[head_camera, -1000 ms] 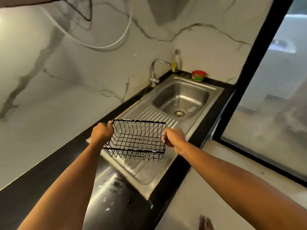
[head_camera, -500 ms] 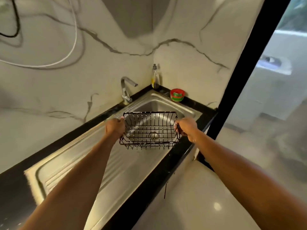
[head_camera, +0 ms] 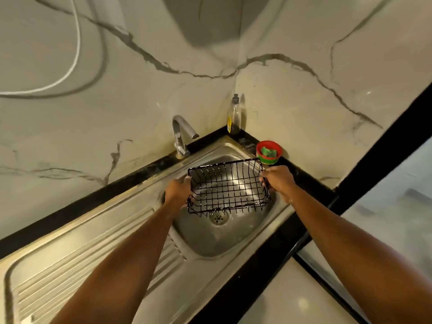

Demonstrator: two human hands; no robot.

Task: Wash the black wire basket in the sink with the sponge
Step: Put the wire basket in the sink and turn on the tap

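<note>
Our left hand (head_camera: 178, 189) and right hand (head_camera: 277, 178) each grip one end of the black wire basket (head_camera: 228, 185), held over the sink (head_camera: 210, 244) above its drain (head_camera: 218, 217). Step looks like placing it. Next, we reckon: set it down, then free one hand for the sponge (head_camera: 268, 152) in the red bowl (head_camera: 268, 160) behind the sink.

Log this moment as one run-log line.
black wire basket: held over sink | left hand: grips its left end | right hand: grips its right end | sponge: in red bowl, untouched
</note>
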